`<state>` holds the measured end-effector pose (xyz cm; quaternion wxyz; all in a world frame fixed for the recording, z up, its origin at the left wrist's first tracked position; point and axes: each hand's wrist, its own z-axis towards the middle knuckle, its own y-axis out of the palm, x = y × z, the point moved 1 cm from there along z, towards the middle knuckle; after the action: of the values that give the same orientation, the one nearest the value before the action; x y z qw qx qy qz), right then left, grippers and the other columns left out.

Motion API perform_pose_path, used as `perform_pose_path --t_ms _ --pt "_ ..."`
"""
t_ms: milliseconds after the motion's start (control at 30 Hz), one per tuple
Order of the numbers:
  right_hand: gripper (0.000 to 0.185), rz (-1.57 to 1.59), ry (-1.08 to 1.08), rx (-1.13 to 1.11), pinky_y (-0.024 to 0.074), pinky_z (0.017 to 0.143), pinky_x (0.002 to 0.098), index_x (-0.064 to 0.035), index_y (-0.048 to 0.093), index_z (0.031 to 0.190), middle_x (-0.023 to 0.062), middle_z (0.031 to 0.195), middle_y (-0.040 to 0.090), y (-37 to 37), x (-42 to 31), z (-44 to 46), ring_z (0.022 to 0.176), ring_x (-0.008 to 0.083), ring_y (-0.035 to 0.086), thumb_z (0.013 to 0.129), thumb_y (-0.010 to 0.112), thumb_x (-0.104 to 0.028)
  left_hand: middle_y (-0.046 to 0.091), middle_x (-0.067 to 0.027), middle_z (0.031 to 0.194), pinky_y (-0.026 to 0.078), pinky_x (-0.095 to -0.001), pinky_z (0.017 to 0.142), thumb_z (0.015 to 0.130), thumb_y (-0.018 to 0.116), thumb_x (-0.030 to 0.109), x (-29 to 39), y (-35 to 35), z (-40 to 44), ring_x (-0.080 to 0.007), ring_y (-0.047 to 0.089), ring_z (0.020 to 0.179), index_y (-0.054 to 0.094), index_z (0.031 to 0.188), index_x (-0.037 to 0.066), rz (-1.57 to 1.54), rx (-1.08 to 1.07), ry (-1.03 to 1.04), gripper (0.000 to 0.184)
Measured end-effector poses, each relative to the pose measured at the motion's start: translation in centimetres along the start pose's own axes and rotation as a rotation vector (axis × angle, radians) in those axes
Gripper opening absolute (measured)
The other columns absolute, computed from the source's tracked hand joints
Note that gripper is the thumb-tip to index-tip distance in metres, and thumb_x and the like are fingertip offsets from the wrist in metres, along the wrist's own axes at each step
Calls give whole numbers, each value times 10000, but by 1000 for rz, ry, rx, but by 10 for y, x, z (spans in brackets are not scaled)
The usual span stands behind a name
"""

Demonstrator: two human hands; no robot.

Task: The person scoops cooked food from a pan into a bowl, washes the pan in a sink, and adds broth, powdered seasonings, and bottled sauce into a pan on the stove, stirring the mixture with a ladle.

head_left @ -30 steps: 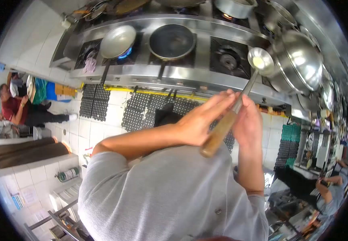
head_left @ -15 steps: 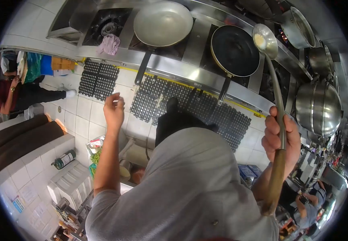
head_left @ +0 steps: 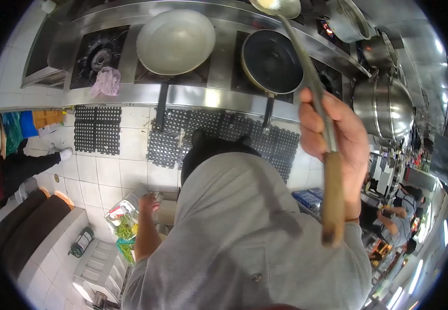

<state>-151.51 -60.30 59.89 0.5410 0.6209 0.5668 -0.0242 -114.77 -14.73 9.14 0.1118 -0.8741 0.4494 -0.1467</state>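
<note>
My right hand (head_left: 337,126) is closed around the long metal shaft of a ladle (head_left: 306,57), just above its wooden handle (head_left: 332,199). The ladle's bowl (head_left: 288,8) is at the top edge, partly cut off, with a pale yellowish-white lump in it. It lies past a black frying pan (head_left: 273,62) on the stove. A larger light-coloured pan (head_left: 176,42) sits to the left of that one. Low at my left side, my left hand (head_left: 149,203) is small in view, fingers loosely bent, with nothing visible held. Near it stands a tray of green vegetables (head_left: 125,227).
A pink cloth (head_left: 106,81) lies on the stove's front edge beside a burner (head_left: 100,59). Large steel pots (head_left: 384,108) stand at the right. Black rubber mats (head_left: 97,129) cover part of the tiled floor. One person (head_left: 397,219) is at the right, another at the far left.
The ladle and my right hand have moved up and forward, away from my body. My left hand has dropped back beside my body. The whole view has shifted with my head.
</note>
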Motion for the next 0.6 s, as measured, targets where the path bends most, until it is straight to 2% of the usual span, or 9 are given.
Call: perform_pose_path --t_ms 100,133,233,300,333,367,400,500,600 --pt "337 -174 55 90 493 591 303 22 617 1314 67 885 629 -13 28 52 654 176 605 1099 560 -231 703 -114 1045 621 -430 690 1031 694 379 -1 13 124 -267 722 839 669 1191 31 426 -247 996 384" --pt "329 -299 44 118 478 585 303 23 609 1319 58 870 624 -17 39 70 647 169 593 1092 557 -209 706 -96 977 610 -372 711 1059 666 387 78 53 -3 -243 719 835 680 1144 19 -241 -248 447 378" --pt "288 -659 -22 163 462 588 285 12 630 1258 33 798 588 -34 82 119 649 135 582 1073 567 -199 695 -123 1066 605 -356 744 1135 500 554 211 116 -89 -228 714 861 608 1341 -51 -405 -461 734 649" --pt "281 -1101 -31 171 533 633 403 18 644 1175 130 789 661 -64 110 151 680 260 677 1042 586 -222 715 -94 982 614 -346 699 1128 519 546 278 143 -151 -186 698 787 664 1243 -13 -513 -542 822 589" --pt "281 -1110 -39 158 533 633 403 18 644 1175 130 789 661 -75 124 162 680 260 677 1042 586 -222 707 -101 979 599 -336 651 1133 487 570 301 151 -162 -189 694 751 638 1299 -21 -419 -597 773 633" --pt "281 -1362 -203 177 550 703 482 28 644 1143 203 842 694 -83 136 172 756 356 706 1029 581 -221 699 -109 976 584 -326 603 1137 454 594 319 157 -167 -193 691 716 612 1355 -30 -323 -652 724 679" --pt "283 -1609 -375 196 567 773 561 39 644 1111 276 896 726 -84 142 179 833 452 735 1016 576 -219 659 -74 847 535 -311 529 1127 471 607 327 164 -166 -164 635 619 642 1292 -8 -153 -633 656 659" --pt "294 -1770 -285 249 528 907 638 63 639 1110 346 1021 720 -74 150 186 979 553 694 1003 549 -195 516 -10 667 369 -301 399 1095 516 650 325 171 -190 -129 475 474 632 1017 50 66 -561 778 616" --pt "297 -1781 -324 264 552 848 603 61 641 1130 312 961 727 -95 167 202 931 501 719 1010 556 -198 503 -5 647 359 -303 387 1091 522 655 323 172 -192 -124 465 460 609 973 66 56 -514 768 608"
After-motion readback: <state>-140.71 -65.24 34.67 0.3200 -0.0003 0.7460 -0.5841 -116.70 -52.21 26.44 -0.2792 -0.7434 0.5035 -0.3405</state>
